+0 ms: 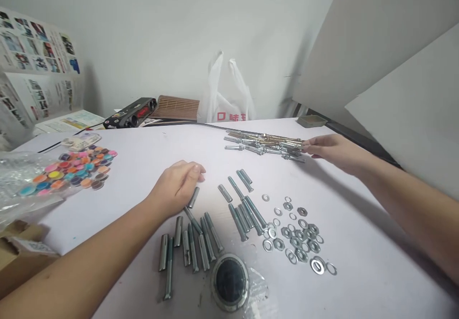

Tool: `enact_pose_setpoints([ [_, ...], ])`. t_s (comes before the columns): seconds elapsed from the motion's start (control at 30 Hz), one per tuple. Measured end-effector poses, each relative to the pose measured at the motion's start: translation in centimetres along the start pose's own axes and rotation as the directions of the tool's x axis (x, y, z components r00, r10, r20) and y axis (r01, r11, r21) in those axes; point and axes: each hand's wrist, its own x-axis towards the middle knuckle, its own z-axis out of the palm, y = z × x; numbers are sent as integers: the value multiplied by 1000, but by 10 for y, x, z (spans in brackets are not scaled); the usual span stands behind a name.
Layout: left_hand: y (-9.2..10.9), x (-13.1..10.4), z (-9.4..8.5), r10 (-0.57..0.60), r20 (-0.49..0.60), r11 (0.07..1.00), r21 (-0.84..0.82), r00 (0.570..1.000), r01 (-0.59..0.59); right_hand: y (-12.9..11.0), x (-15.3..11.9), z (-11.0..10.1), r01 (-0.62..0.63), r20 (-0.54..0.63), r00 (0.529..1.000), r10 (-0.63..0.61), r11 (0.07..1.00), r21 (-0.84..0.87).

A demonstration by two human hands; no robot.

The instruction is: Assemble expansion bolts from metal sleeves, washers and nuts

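- Round disc (pixel 230 280), dark face, metal rim.
- Metal bolts (pixel 237 223), slotted tubes (pixel 164 252), flat washers (pixel 313 261), six-sided nuts (pixel 302 212): loose on white table (pixel 139 161).
- Our left hand (pixel 179 185): curled beside tubes; grip, we cannot tell.
- Our right hand (pixel 324 148): narrow, at slim rods (pixel 263 142) heaped far back; hold likewise unclear.

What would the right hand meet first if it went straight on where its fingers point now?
The pile of metal bolts: the right hand points leftward at its right end and seems to touch it, though depth is unclear in this single view.
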Motion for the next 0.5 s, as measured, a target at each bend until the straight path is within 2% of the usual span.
enact_pose_setpoints([
  [0.1, 0, 0, 0, -10, -9, 1000, 0, 1000, 10, 3, -8, 19, -7, 109, 994, -12, 985, 170],
  [0.2, -1, 0, 0, -10, -11, 1000, -3, 1000, 10, -20, -16, 41, 47, 192, 979, -73, 989, 139],
  [0.27, -1, 1, 1, -4, -5, 1000, -3, 1000, 4, -40, -17, 59, 186, 250, 947, -200, 979, 81],
  [0.37, -2, 1, 1, -6, -8, 1000, -2, 1000, 6, -65, -9, 89, 471, 265, 855, -446, 881, -37],
  [0.43, -1, 0, 1, -9, -7, 1000, -3, 1000, 9, -75, 2, 107, 571, 266, 810, -523, 808, -148],
  [0.5, 0, 0, 0, -15, 0, 1000, -8, 1000, 15, -80, 13, 121, 604, 263, 794, -548, 760, -241],
])
